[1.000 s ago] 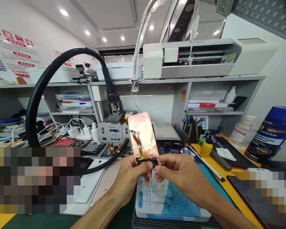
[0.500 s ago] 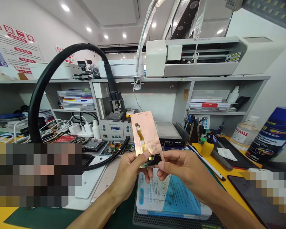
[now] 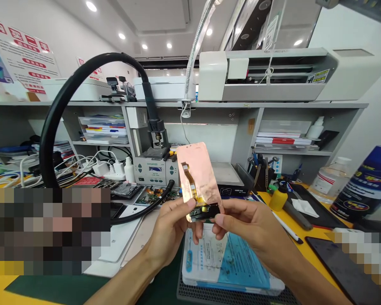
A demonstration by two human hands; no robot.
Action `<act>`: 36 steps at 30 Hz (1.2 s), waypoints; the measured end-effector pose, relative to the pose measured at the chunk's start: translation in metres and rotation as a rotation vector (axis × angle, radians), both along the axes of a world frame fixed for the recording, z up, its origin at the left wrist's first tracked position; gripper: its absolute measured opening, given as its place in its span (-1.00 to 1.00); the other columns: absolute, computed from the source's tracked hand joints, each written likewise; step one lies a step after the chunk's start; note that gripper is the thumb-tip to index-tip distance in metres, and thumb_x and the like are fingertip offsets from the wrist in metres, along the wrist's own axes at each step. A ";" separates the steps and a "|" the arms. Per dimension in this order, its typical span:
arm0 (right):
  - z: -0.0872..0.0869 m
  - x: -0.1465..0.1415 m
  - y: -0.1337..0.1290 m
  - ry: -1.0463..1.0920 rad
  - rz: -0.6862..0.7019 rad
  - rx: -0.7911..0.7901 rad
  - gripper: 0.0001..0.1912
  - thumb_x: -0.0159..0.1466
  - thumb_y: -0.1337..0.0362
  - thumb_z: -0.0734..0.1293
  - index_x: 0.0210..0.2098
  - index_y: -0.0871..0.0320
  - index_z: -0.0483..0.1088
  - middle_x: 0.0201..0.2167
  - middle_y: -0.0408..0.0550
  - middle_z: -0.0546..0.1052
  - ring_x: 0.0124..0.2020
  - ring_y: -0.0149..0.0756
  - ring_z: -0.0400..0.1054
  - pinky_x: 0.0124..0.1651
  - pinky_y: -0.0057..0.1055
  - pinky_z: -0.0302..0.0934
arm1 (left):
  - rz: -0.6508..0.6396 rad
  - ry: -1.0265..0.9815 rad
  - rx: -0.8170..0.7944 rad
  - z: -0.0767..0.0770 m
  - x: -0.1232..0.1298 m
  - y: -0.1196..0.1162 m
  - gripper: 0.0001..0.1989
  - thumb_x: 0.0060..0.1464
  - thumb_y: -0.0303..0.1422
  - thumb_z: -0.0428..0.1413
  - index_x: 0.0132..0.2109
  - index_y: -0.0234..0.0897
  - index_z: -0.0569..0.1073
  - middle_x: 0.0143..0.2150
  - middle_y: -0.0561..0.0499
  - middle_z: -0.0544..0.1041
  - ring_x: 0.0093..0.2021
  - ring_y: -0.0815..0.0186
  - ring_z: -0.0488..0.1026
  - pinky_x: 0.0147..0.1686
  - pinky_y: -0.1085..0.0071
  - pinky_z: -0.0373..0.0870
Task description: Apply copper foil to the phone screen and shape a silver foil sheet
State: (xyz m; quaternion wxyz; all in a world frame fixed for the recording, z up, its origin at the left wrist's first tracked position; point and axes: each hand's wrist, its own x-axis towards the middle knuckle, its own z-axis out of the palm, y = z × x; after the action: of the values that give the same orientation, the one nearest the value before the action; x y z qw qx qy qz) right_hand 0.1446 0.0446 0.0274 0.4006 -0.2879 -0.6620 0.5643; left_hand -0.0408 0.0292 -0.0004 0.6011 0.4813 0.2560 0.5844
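A thin copper-coloured phone screen panel (image 3: pixel 200 169) is held up at the centre, its back facing the camera. A flex cable runs along its left part, and a black strip crosses its lower end. My left hand (image 3: pixel 174 220) grips the lower left corner, thumb on the face and fingers behind. At the lower right corner, my right hand (image 3: pixel 244 222) pinches the edge between thumb and fingers. Beneath both hands lies a white and blue box (image 3: pixel 231 262) on a dark perforated mat (image 3: pixel 190 292).
A black hose (image 3: pixel 47 127) arches over the left side, near a grey control unit (image 3: pixel 155 171). On the right stand a yellow bottle (image 3: pixel 277 198), a clear bottle (image 3: pixel 330 180) and a blue spray can (image 3: pixel 365 186). A dark tablet (image 3: pixel 343 267) lies at lower right.
The panel has tilted slightly, so its lower black strip shows more and its glare is weaker. Both hands keep their hold. The background has shifted a little to the right.
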 end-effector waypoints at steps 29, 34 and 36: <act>0.000 0.000 0.000 -0.038 -0.183 0.047 -0.88 0.21 0.28 0.42 -0.32 0.21 0.58 -0.55 -0.09 0.56 -0.47 -0.32 0.41 -0.35 -0.39 0.33 | 0.123 0.203 -0.022 -0.006 0.001 0.006 -0.69 0.10 -0.21 0.28 -0.44 -0.36 0.49 -0.59 0.03 0.47 -0.57 0.38 0.38 -0.59 0.49 0.33; 0.000 0.008 0.010 0.060 -0.072 -0.110 -0.83 0.23 0.29 0.40 -0.28 0.24 0.62 -0.50 -0.01 0.58 -0.46 -0.29 0.43 -0.32 -0.34 0.33 | 0.100 0.234 -0.046 -0.002 0.000 0.006 -0.64 0.16 -0.17 0.21 -0.40 -0.43 0.58 -0.59 -0.05 0.50 -0.57 0.34 0.41 -0.59 0.48 0.33; 0.003 0.010 0.012 0.109 -0.037 -0.153 -0.80 0.24 0.29 0.38 -0.25 0.27 0.62 -0.45 0.04 0.59 -0.43 -0.27 0.44 -0.32 -0.33 0.34 | 0.097 0.229 -0.047 -0.002 0.000 0.005 -0.63 0.18 -0.17 0.18 -0.40 -0.42 0.57 -0.60 -0.05 0.49 -0.58 0.34 0.39 -0.58 0.48 0.33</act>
State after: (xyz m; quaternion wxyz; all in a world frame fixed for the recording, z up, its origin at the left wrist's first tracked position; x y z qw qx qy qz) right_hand 0.1549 0.0568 0.0302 0.4230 -0.2987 -0.5888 0.6206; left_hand -0.0405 0.0343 -0.0023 0.5502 0.5177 0.3597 0.5476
